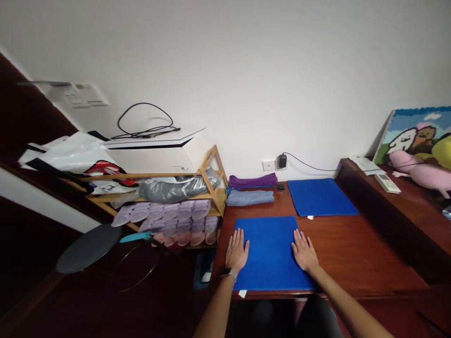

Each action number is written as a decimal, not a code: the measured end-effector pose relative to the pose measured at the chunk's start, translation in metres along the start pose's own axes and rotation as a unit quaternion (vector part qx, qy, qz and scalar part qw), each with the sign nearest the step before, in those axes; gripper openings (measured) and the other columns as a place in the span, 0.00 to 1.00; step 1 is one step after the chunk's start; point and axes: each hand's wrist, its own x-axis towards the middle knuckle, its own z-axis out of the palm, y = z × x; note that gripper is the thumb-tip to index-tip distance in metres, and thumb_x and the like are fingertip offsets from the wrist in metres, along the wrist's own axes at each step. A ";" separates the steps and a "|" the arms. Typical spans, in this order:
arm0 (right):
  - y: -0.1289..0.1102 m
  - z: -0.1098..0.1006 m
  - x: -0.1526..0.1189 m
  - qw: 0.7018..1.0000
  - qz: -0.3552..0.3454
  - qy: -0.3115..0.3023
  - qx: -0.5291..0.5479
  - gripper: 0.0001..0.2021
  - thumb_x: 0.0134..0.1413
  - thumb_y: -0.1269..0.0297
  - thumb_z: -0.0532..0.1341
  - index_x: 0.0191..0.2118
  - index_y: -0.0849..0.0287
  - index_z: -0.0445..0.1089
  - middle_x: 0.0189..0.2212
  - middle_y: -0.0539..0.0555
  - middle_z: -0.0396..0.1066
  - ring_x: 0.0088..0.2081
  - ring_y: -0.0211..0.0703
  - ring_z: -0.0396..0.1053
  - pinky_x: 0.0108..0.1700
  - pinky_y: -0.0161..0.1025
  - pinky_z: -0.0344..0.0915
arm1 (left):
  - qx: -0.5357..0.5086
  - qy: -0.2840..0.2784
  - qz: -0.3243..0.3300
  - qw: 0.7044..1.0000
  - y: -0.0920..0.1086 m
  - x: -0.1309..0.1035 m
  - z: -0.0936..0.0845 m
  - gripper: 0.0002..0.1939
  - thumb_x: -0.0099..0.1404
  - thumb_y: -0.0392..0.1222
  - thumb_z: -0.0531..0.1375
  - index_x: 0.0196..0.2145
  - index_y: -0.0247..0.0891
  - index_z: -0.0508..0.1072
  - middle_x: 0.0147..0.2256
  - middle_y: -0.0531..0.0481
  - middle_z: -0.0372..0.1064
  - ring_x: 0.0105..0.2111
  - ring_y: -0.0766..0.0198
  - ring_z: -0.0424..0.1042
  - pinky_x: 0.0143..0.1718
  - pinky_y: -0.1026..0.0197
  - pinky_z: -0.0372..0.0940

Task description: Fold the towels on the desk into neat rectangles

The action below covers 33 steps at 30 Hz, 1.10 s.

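Observation:
A blue cloth (269, 253) lies flat near the front edge of the brown wooden table (366, 249), a small white tag showing at its lower left. My left hand (237, 251) rests palm down on its left edge, fingers stretched out. On the right edge my right hand (303, 249) lies flat as well, fingers spread. Neither hand holds anything. Farther back on the table is a second blue cloth (320, 196), also laid flat with a white tag. A rolled purple cloth (252, 181) and a rolled grey-blue cloth (250, 198) sit at the back left.
Left of the table stands a wooden rack (215, 180) with rolled lilac cloths (171, 212), a white box (151, 157) and a black cable. A round stool (89, 248) is at lower left. On the raised right side are a remote (387, 183) and a pink plush toy (421, 171).

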 end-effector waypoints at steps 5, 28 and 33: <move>-0.005 -0.023 0.037 1.000 0.004 0.018 -0.002 0.34 0.73 0.54 0.33 0.77 0.65 0.39 0.77 0.54 0.38 0.77 0.47 0.37 0.76 0.51 0.38 | 0.010 0.009 0.002 1.000 -0.001 -0.001 -0.002 0.33 0.79 0.55 0.42 0.75 0.37 0.49 0.73 0.43 0.51 0.73 0.54 0.50 0.73 0.45 0.50; 0.002 -0.006 0.074 0.999 -0.017 0.033 0.004 0.33 0.72 0.58 0.38 0.77 0.64 0.43 0.76 0.55 0.42 0.77 0.47 0.38 0.76 0.53 0.37 | -0.085 -0.024 0.165 0.982 0.163 0.077 0.012 0.33 0.80 0.53 0.40 0.76 0.38 0.46 0.74 0.44 0.49 0.74 0.56 0.47 0.74 0.45 0.48; 0.002 -0.007 0.075 0.999 -0.018 0.034 0.006 0.33 0.72 0.58 0.38 0.77 0.64 0.42 0.77 0.55 0.41 0.77 0.46 0.38 0.76 0.53 0.37 | -0.079 -0.073 0.152 0.983 0.158 0.087 0.029 0.34 0.79 0.56 0.39 0.76 0.40 0.45 0.74 0.45 0.49 0.74 0.56 0.46 0.74 0.44 0.47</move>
